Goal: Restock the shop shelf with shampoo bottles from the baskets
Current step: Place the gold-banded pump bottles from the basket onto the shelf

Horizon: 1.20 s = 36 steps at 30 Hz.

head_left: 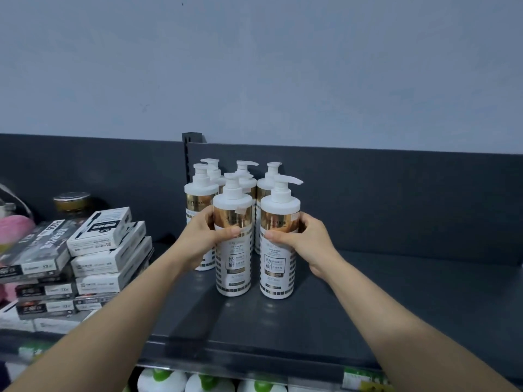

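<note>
Two white shampoo pump bottles with gold bands stand upright on the dark grey shelf (396, 292). My left hand (202, 239) grips the left front bottle (232, 267) around its gold band. My right hand (307, 241) grips the right front bottle (278, 267) the same way. Both bottles rest on the shelf surface, side by side with a small gap. Behind them stand several more of the same bottles (246, 176), pump heads pointing right. No basket is in view.
Stacked white and black boxes (99, 250) fill the shelf to the left, with a gold-lidded jar (72, 200) behind them. A dark back panel (396, 199) rises behind the shelf. White bottles with green caps (208, 381) sit on the shelf below.
</note>
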Motion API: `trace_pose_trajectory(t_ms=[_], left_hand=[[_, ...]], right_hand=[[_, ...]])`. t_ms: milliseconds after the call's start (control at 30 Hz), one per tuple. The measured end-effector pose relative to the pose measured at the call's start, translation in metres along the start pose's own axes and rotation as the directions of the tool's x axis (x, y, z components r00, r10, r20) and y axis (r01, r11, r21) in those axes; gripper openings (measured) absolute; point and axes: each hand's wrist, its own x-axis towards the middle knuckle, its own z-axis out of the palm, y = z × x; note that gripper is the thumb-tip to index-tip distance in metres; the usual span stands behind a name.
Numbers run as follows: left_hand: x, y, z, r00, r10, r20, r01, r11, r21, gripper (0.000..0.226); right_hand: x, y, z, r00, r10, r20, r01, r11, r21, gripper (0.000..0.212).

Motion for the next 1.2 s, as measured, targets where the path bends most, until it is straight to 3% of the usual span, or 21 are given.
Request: trace_pose_trajectory(t_ms=[133, 267, 367, 433, 500, 733, 1200], left_hand=[[0.009, -0.003, -0.002, 0.999, -0.009, 0.047, 0.009, 1.0, 0.011, 0.057], [0.009, -0.006, -0.001, 0.998, 0.001, 0.059, -0.008, 0.992, 0.122, 0.051], [0.002, -0.011, 0.008, 0.992, 0.098, -0.075, -0.071, 0.95, 0.303, 0.037], [-0.005, -0.016, 0.016, 0.969, 0.166, -0.183, -0.06, 0.878, 0.476, 0.051], [-0.009, -0.02, 0.023, 0.957, 0.171, -0.236, -0.015, 0.839, 0.544, 0.064], [0.0, -0.015, 0.038, 0.956, 0.162, -0.245, -0.017, 0.863, 0.505, 0.045], [0.025, -0.018, 0.038, 0.963, 0.111, -0.245, 0.032, 0.856, 0.516, 0.044]], right_hand=[[0.016, 0.008, 0.0, 1.0, -0.005, 0.028, 0.004, 0.999, 0.037, 0.052], [0.02, 0.014, 0.001, 0.998, -0.039, 0.059, 0.037, 0.999, 0.037, 0.058], [0.019, 0.02, 0.003, 0.995, -0.098, 0.037, 0.099, 0.994, -0.04, 0.065], [0.017, 0.023, 0.006, 0.991, -0.136, -0.016, 0.13, 0.97, -0.205, 0.072], [0.014, 0.026, 0.008, 0.985, -0.159, -0.064, 0.132, 0.94, -0.313, 0.071], [0.025, 0.032, 0.009, 0.986, -0.143, -0.087, 0.114, 0.953, -0.28, 0.057], [0.051, 0.04, 0.015, 0.988, -0.14, -0.07, 0.121, 0.968, -0.221, 0.055]])
